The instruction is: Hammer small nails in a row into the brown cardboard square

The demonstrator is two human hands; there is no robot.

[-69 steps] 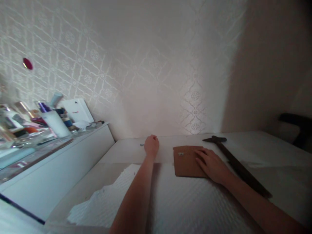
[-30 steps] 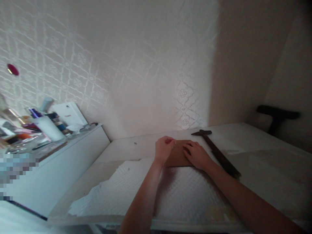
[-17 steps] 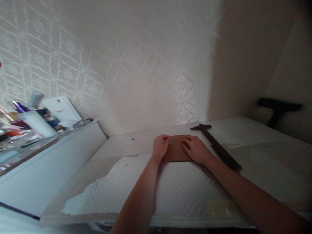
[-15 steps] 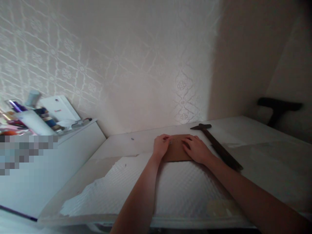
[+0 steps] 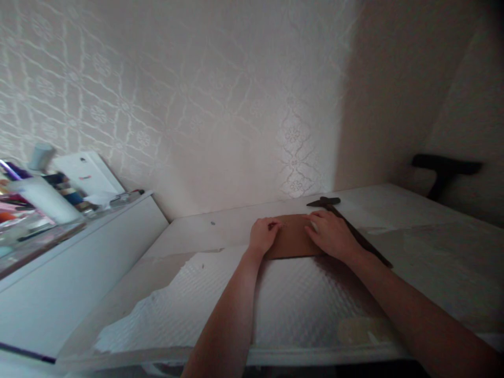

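Observation:
A flat brown board [image 5: 293, 239], like cardboard or thin wood, lies on the table between my hands. My left hand [image 5: 263, 237] is at its left edge, fingers curled and fingertips together over the surface; whatever they pinch is too small to make out. On the right part of the board rests my right hand [image 5: 333, 234], its thumb apart from the stretched fingers. A small pale spot shows by that thumb, too blurred to name. Just beyond the right hand lies a hammer [image 5: 323, 202], its dark handle partly hidden behind the hand and forearm.
White textured sheeting [image 5: 220, 283] covers part of the table beneath the board. A tiny dark piece [image 5: 212, 223] lies near the wall. At left stands a white cabinet [image 5: 98, 252] topped with bottles and a white box [image 5: 88, 170]. A black T-shaped object [image 5: 444, 165] is at far right.
My right hand has shifted right on the board, widening the gap between the hands. Tiny pieces visible by my left fingertips before no longer show clearly. The camera view has turned slightly.

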